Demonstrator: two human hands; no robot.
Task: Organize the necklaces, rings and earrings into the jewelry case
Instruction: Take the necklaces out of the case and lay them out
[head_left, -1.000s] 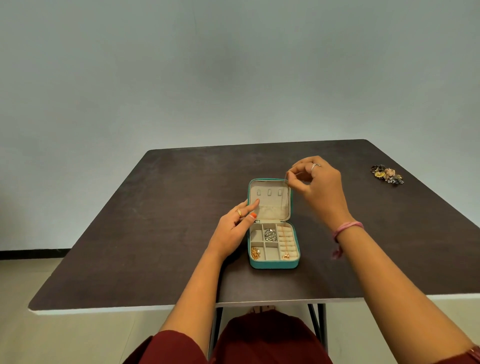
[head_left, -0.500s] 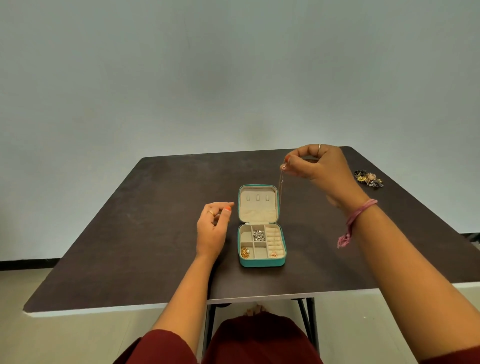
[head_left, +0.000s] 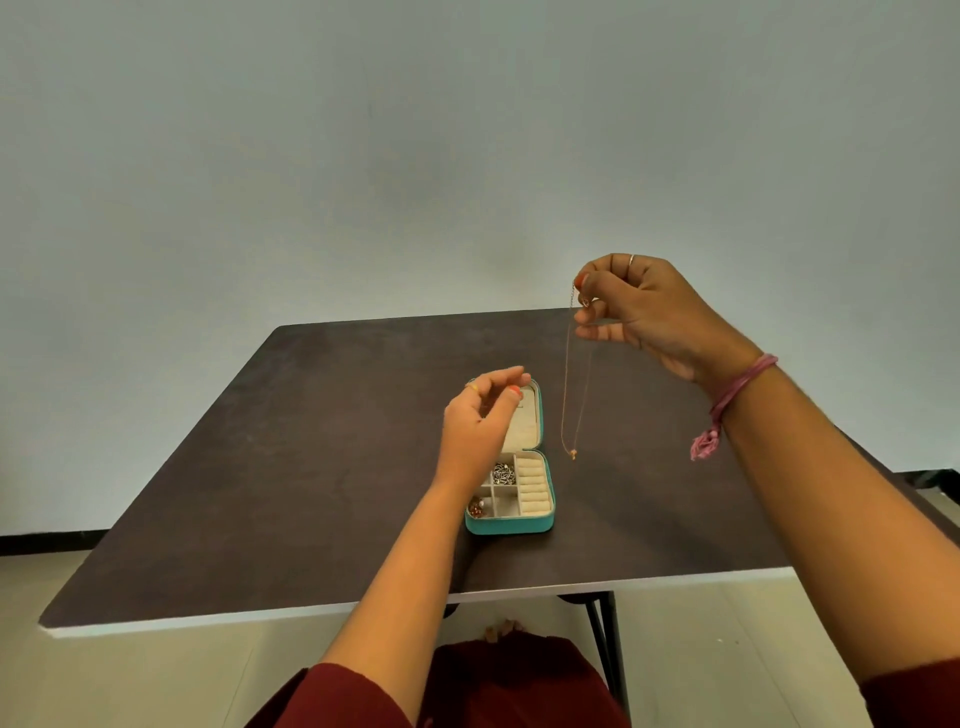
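Necklace (head_left: 575, 384): thin gold chain with a small pendant at its low end. Head view. It hangs straight down from the fingers (head_left: 589, 312) of the right hand (head_left: 644, 312), which pinch its upper end between thumb and curled fingertips. The chain hangs free, above the worktop (head_left: 311, 467) and just right of the jewelry case (head_left: 511, 467); the pendant is level with the case's hinge line, apart from the case.

Jewelry case: teal shell, cream lining, lying open on the worktop below and left of the right hand's fingers. The lid lies back, away from the person, partly hidden behind the left hand (head_left: 480, 421). The base is divided: a column of ring rolls (head_left: 534, 486) on the right side, small square compartments on the left. One far compartment holds silver pieces (head_left: 503, 473); the near left compartment holds reddish-gold pieces (head_left: 477, 506). What each piece is cannot be told.

Left hand: raised over the left part of the case, fingers loosely curled with thumb and fingertips close together, holding nothing that shows. A ring sits on one finger.

Right hand: a ring on one finger; a pink thread band (head_left: 727, 400) round the wrist, its tassel hanging down.

Worktop: dark brown, pale edge, black legs beneath.

Sleeves: dark red, at the bottom edge.
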